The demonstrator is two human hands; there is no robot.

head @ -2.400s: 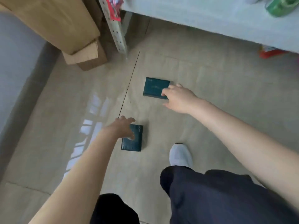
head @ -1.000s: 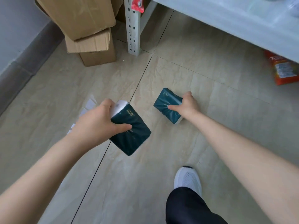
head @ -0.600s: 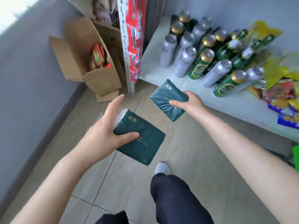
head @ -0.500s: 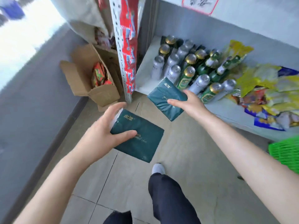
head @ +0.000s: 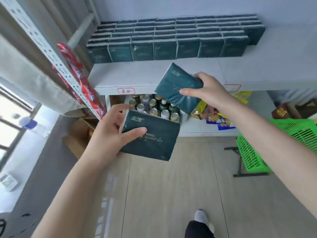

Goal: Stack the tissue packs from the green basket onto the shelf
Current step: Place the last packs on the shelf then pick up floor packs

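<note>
Tissue packs (head: 154,145) are showing smooth, faintly shiny plastic wrap, w/ floor tiles (head: 171,194) gleaming glossy, basket (head: 248,152) looking like plastic mesh, shelf (head: 137,74) looking matt & post (head: 51,48) looking like perforated metal.

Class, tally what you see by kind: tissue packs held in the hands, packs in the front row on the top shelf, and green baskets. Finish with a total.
Held tissue packs: 2 (left hand grips the lower pack, right hand grips the upper pack)
Front-row packs on the shelf: 7
Green basket: 1
Total: 10
</note>
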